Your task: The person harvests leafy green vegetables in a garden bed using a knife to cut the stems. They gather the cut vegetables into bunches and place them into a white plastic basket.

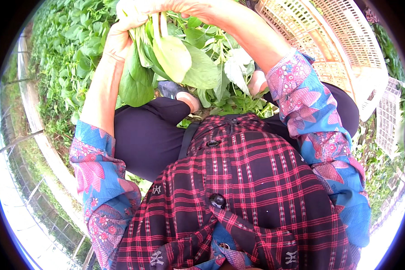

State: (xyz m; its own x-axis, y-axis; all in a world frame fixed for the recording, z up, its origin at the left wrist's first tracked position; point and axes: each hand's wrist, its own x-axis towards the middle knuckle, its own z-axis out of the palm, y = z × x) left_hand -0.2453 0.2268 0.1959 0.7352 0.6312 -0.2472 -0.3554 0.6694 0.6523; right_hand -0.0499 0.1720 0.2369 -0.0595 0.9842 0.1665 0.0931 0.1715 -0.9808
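At the upper edge of the picture, my left hand is closed around the stems of a bunch of leafy greens. The broad leaves hang down toward my knees, some pale yellow-green and some darker. My right hand is against the top of the bunch, beside the left one. Its fingers are partly cut off by the frame, so its grip is hard to make out. Below the leaves are my shoes among low plants.
A dense bed of green plants spreads to the left. Large slatted plastic crates stand at the upper right, with another grey crate behind. A pale rail curves along the left side. My bent knees flank the ground ahead.
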